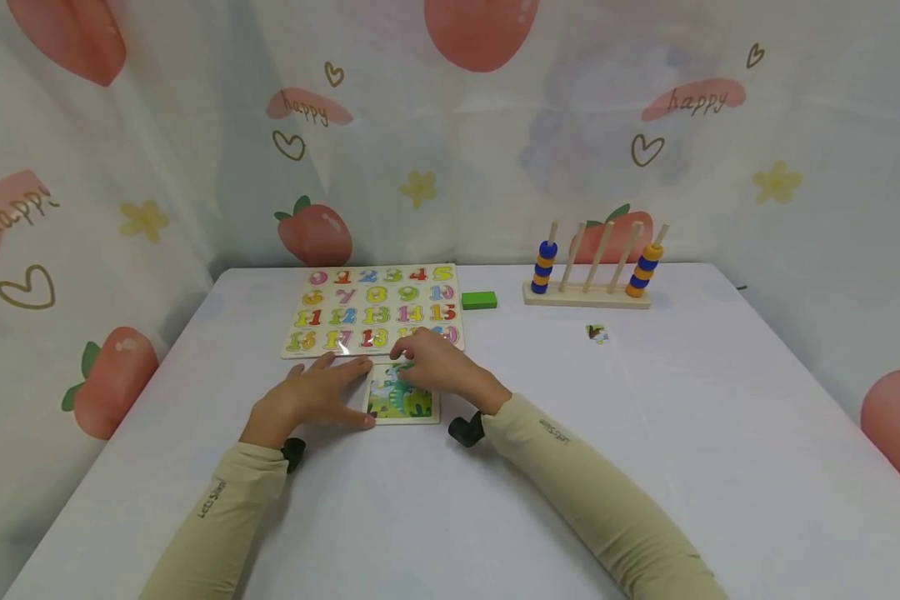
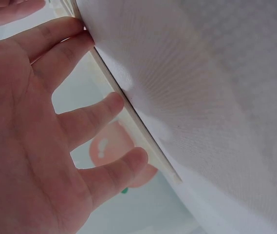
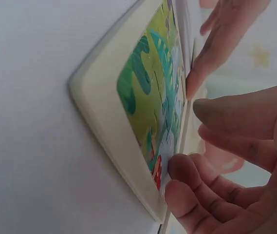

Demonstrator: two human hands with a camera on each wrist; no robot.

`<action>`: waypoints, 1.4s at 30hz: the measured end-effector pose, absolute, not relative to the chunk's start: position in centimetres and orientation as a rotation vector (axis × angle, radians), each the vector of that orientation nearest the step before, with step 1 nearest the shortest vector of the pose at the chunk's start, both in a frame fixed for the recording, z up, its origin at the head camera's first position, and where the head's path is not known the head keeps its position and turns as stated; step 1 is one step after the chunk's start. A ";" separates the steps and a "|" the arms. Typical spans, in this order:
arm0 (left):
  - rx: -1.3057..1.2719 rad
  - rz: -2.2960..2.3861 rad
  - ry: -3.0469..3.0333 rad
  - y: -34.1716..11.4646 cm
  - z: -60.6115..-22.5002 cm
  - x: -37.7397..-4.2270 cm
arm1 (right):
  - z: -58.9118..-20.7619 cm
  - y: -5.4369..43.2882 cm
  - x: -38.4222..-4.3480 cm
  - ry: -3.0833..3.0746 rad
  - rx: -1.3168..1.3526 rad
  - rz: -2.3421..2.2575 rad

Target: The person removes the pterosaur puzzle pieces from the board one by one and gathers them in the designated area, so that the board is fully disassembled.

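Observation:
A small framed dinosaur jigsaw puzzle (image 1: pixel 400 405) lies flat on the table between the two hands. My left hand (image 1: pixel 307 398) spreads its fingers along the puzzle's left side, thumb near the lower corner and fingertips near the upper one. Over the upper right part of the puzzle, my right hand (image 1: pixel 442 367) hovers low with bent fingers. In the right wrist view, its fingertips (image 3: pixel 179 195) touch or nearly touch the picture's edge (image 3: pixel 158 168), the thumb stands apart, and no piece shows between them. The hand hides part of the puzzle in the head view.
Behind the puzzle lies a number board (image 1: pixel 375 304) with colourful numerals, partly covered by the right hand. A green block (image 1: pixel 479 300) sits beside it. Farther right stands a wooden bead-peg rack (image 1: pixel 587 297), with a loose puzzle piece (image 1: pixel 597 333) in front. Patterned curtains surround the table.

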State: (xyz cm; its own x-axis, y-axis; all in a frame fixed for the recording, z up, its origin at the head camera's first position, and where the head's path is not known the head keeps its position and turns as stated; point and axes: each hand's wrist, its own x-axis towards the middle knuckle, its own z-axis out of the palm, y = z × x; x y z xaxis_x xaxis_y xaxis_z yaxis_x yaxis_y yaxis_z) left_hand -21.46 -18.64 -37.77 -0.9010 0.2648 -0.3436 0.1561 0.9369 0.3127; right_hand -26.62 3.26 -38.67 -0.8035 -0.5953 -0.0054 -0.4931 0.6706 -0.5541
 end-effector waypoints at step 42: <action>0.330 0.354 2.703 -18.6 -37.8 -21.7 | -39.7 2.3 -26.9 2.663 -0.852 -0.747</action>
